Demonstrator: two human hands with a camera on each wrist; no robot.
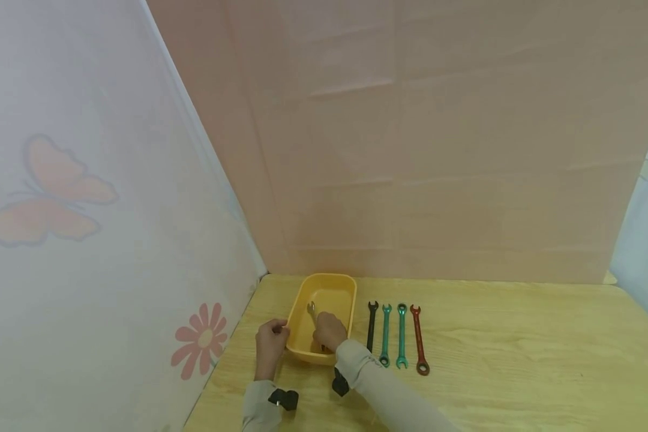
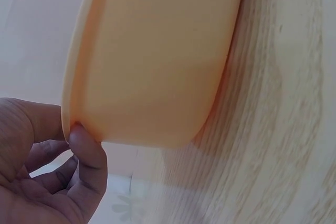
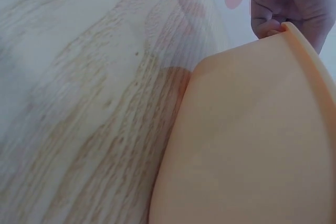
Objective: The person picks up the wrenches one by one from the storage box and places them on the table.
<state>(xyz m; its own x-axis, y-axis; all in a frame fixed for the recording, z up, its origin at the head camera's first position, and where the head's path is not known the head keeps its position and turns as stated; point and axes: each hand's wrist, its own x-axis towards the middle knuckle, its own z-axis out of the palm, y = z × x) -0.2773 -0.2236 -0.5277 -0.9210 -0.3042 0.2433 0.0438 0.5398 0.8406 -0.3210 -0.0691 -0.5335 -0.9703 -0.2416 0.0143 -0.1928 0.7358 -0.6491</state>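
Note:
A yellow plastic bin (image 1: pixel 302 312) stands on the wooden table. My left hand (image 1: pixel 270 345) pinches the bin's rim at its near left corner; the left wrist view shows thumb and finger on either side of the rim (image 2: pixel 67 93). Inside the bin, my right hand (image 1: pixel 329 332) grips a silver combination wrench (image 1: pixel 312 309), whose open end sticks out past the fingers toward the far side. The hand hides much of the wrench. In the right wrist view the bin's outer wall (image 3: pixel 252 129) fills the lower right, and the right hand's fingers are out of sight.
Right of the bin, several wrenches lie in a row: a black one (image 1: pixel 371 324), two green ones (image 1: pixel 386 333) (image 1: pixel 402 336) and a red one (image 1: pixel 419 339). The right sleeve (image 1: pixel 378 378) passes close to the black one. Cloth walls (image 1: pixel 410 150) border the table (image 1: pixel 518 348).

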